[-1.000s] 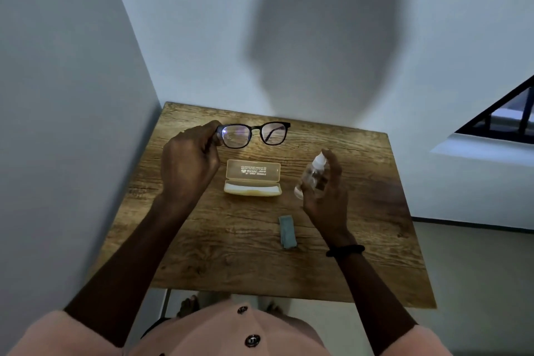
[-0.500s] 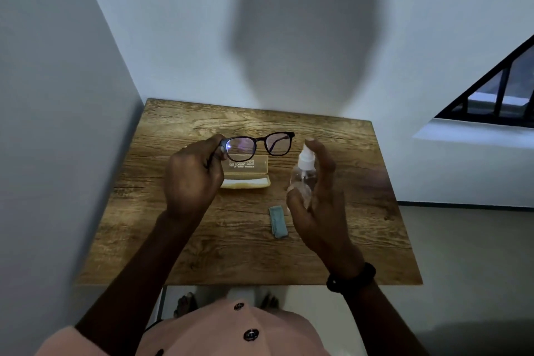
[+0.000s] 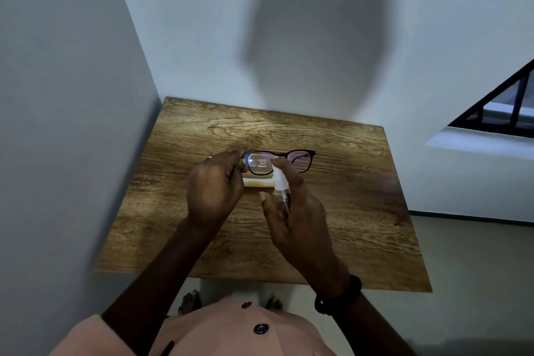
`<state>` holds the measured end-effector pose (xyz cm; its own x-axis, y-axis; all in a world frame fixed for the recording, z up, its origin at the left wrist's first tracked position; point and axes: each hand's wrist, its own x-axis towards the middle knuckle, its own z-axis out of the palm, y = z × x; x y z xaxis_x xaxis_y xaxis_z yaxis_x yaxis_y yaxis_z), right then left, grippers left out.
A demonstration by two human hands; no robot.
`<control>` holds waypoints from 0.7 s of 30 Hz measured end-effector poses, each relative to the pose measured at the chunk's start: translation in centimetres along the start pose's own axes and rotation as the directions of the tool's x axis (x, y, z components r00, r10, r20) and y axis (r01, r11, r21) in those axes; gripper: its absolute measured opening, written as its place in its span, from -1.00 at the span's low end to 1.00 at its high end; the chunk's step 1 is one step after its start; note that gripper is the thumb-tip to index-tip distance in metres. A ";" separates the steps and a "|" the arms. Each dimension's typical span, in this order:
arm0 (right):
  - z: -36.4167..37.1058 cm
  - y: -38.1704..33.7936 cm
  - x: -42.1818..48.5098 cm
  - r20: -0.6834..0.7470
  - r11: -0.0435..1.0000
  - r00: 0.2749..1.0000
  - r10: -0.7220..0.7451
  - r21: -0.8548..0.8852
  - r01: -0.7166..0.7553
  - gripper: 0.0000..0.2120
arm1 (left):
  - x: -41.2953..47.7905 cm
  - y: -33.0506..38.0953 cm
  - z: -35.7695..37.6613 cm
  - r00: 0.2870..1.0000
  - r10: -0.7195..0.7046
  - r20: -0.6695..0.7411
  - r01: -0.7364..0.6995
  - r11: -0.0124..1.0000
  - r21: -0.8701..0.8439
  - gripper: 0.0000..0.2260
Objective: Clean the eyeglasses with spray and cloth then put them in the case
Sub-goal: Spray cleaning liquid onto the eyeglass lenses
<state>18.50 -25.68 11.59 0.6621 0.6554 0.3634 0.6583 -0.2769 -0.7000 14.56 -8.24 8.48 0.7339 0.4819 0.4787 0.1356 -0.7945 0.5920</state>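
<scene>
A wooden table [image 3: 361, 182] is set in a corner between two pale walls, and a large shadow is cast on the far wall. Both hands are raised over the middle of the table.

The left hand [image 3: 215, 193] is curled, and the left end of the glasses [image 3: 260, 163] is pinched between its thumb and fingers near the hinge. The right hand [image 3: 297, 220] is wrapped round a small bottle [image 3: 279, 179], with the forefinger laid over the white cap. A dark band [image 3: 341, 295] is worn on the right wrist.

The glasses are held above the table, lenses upright and facing the person, with the bottle's nozzle just near of the left lens. A pale strip of the case [image 3: 257, 182] is seen on the table between the hands. The cloth is not seen and may be hidden by the right hand.

The glasses are judged light, with a stiff dark frame and lenses that are easily smeared or scratched, so hold is best taken at the frame's end or an arm, never on the glass. The bottle is judged light and smooth, and likely slippery once wet.

A few printed lines are seen through the left lens, too small to be read. No brand can be made out.
</scene>
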 end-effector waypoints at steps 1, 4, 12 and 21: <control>0.1 -0.1 -0.1 0.002 1.000 1.000 0.005 -0.007 -0.005 -0.46 | -0.1 0.1 -0.1 1.000 -0.002 -0.009 0.002 1.000 -0.001 -0.80; 0.2 -0.5 -0.3 -0.001 1.000 1.000 0.002 -0.012 -0.002 -0.54 | -0.4 0.6 -0.4 0.999 0.017 -0.043 -0.017 1.000 -0.007 -0.79; 0.7 -1.0 -0.9 0.026 0.999 0.999 0.024 0.025 -0.024 -0.50 | -1.0 0.3 -0.8 0.998 0.019 -0.063 -0.020 1.000 -0.007 -0.76; 0.9 -1.7 -1.3 0.058 0.996 0.998 0.003 0.092 -0.008 -0.56 | -1.4 0.0 -0.7 0.999 -0.006 -0.034 0.007 0.999 0.032 -0.78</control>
<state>16.19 -25.43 11.81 0.6422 0.6942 0.3250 0.6171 -0.2167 -0.7565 13.08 -8.65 8.22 0.7099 0.4991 0.4970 0.1622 -0.8025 0.5741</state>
